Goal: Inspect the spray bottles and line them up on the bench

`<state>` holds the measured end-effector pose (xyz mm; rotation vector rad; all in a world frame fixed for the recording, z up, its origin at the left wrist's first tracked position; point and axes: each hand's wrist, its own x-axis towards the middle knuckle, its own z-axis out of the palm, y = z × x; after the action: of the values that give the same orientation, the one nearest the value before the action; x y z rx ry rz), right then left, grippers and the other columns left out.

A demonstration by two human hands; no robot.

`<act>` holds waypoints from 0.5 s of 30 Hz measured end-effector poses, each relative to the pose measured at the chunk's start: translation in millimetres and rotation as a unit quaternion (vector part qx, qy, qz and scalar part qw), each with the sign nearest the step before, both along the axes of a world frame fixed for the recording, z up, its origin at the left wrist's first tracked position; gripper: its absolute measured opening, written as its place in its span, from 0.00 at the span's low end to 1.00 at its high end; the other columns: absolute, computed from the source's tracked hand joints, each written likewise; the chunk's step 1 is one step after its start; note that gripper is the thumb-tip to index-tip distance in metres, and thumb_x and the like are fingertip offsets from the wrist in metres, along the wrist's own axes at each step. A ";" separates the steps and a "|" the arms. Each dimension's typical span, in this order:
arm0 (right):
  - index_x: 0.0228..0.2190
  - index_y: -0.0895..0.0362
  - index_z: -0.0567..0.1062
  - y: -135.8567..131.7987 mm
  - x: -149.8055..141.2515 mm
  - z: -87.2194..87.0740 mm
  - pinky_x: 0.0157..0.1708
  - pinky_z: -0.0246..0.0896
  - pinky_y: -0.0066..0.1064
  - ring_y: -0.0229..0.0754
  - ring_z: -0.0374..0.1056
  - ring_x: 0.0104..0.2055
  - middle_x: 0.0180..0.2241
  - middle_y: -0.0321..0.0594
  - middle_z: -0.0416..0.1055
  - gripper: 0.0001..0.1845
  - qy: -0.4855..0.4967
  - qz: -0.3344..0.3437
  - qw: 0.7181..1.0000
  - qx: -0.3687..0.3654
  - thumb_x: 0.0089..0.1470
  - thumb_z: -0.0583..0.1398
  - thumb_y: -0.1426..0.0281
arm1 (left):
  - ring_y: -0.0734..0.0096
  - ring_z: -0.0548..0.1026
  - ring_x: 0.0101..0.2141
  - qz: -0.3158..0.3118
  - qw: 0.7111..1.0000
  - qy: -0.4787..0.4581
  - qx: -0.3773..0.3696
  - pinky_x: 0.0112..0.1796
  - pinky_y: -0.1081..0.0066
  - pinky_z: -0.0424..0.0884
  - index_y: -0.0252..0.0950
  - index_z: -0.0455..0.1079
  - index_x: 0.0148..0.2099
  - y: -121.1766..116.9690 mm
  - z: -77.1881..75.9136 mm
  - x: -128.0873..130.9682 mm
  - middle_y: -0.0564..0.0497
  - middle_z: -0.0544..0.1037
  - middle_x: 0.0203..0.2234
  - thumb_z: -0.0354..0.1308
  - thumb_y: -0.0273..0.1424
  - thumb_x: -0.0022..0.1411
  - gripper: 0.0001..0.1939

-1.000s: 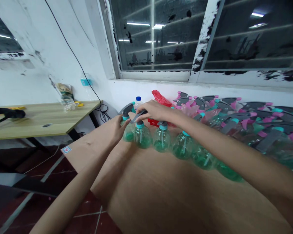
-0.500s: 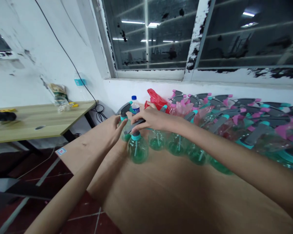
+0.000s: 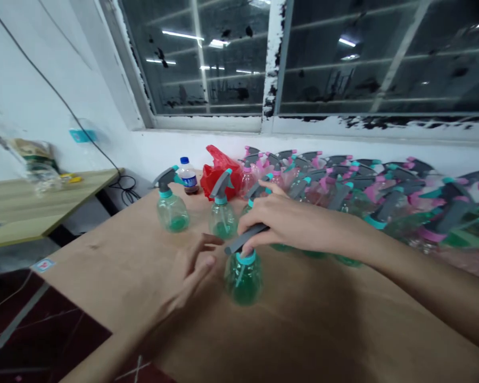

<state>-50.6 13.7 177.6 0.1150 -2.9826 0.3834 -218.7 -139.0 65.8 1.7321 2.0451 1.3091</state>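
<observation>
The round spray bottle [image 3: 244,281] (clear, green liquid low inside, teal collar) stands upright on the bench [image 3: 303,324], its grey trigger head in the right hand's [image 3: 279,219] grip; the left hand [image 3: 195,266], fingers loosely parted, hovers beside.

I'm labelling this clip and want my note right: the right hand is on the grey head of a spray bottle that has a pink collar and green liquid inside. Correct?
Not quite: the head view shows that the collar is turquoise, not pink. The rest stands: the right hand is on the grey head of a spray bottle with green liquid inside.
</observation>
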 end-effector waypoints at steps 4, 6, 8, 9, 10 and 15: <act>0.30 0.52 0.77 2.3 49.0 -1.0 0.52 0.40 0.45 0.41 0.66 0.34 0.25 0.31 0.71 0.15 0.000 -0.037 0.999 0.005 0.54 0.56 0.56 | 0.53 0.69 0.48 -0.213 0.975 0.017 -0.058 0.47 0.55 0.65 0.38 0.58 0.53 30.4 8.8 48.1 0.45 0.71 0.48 0.56 0.41 0.55 0.25; 0.31 0.51 0.77 3.2 70.1 -1.2 0.50 0.45 0.43 0.41 0.66 0.35 0.26 0.33 0.72 0.15 0.000 -0.048 0.999 -0.002 0.55 0.56 0.57 | 0.51 0.68 0.49 -0.272 0.959 0.023 -0.074 0.48 0.54 0.65 0.36 0.57 0.54 46.7 15.7 70.7 0.43 0.70 0.49 0.61 0.40 0.51 0.30; 0.31 0.52 0.77 3.0 88.2 -0.8 0.47 0.50 0.39 0.40 0.66 0.36 0.28 0.34 0.72 0.13 0.002 -0.053 0.999 -0.012 0.55 0.56 0.59 | 0.52 0.68 0.49 -0.315 0.947 0.023 -0.065 0.49 0.55 0.65 0.36 0.56 0.55 61.6 22.6 92.6 0.43 0.69 0.50 0.63 0.40 0.49 0.34; 0.31 0.53 0.77 2.6 96.2 -0.4 0.45 0.52 0.37 0.40 0.66 0.36 0.29 0.35 0.72 0.13 0.005 -0.057 0.998 -0.016 0.55 0.57 0.60 | 0.53 0.66 0.50 -0.341 0.938 0.024 -0.056 0.50 0.56 0.64 0.36 0.56 0.56 68.3 25.7 102.9 0.44 0.68 0.50 0.64 0.39 0.48 0.35; 0.31 0.54 0.78 2.2 103.5 -0.1 0.42 0.53 0.34 0.39 0.66 0.36 0.29 0.36 0.72 0.12 0.009 -0.066 0.998 -0.020 0.54 0.58 0.61 | 0.54 0.66 0.51 -0.364 0.930 0.016 -0.046 0.51 0.57 0.63 0.37 0.58 0.55 74.2 28.3 112.5 0.45 0.67 0.51 0.64 0.38 0.48 0.33; 0.36 0.55 0.77 4.7 131.6 -3.9 0.34 0.57 0.27 0.36 0.65 0.35 0.33 0.38 0.69 0.10 0.057 -0.094 0.993 -0.035 0.55 0.58 0.65 | 0.59 0.66 0.50 -0.398 0.910 -0.098 -0.055 0.50 0.63 0.65 0.39 0.61 0.51 94.7 36.3 144.9 0.48 0.68 0.49 0.65 0.31 0.47 0.29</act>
<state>81.0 18.4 173.8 -0.1457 -2.8323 0.4421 -73.8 -44.3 102.0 1.9512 1.0597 1.0011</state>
